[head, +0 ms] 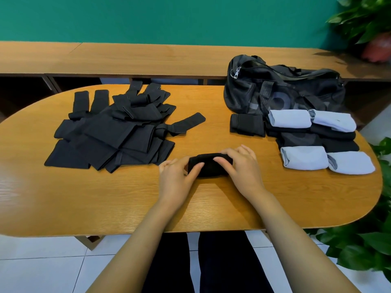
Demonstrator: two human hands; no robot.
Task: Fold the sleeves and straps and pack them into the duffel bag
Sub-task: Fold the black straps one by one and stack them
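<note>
Table [105, 197]: honey-brown, wood grain throughout. Loose sleeve pile [114, 132]: plain black. Near rolled sleeve [209, 169]: black. Duffel bag [281, 89]: black, with dull grey printed shapes on its side. Folded stack [300, 137]: two colours, black pieces and pale lavender-blue rolls. Wall [169, 17]: teal. Floor [42, 261]: white tile.

Looks like a tidy indoor room of the office-lounge kind, though hard to pin down further. Shows an oval wooden table [105, 197] standing on a white tiled floor [42, 261], and behind it a long low wooden counter [127, 58] with open compartments beneath, running along a plain teal wall [169, 17]. Has greenery as decoration too: a potted plant [364, 20] in a reddish pot at the counter's right end, and leafy foliage [359, 246] just beside the table's right edge
</note>
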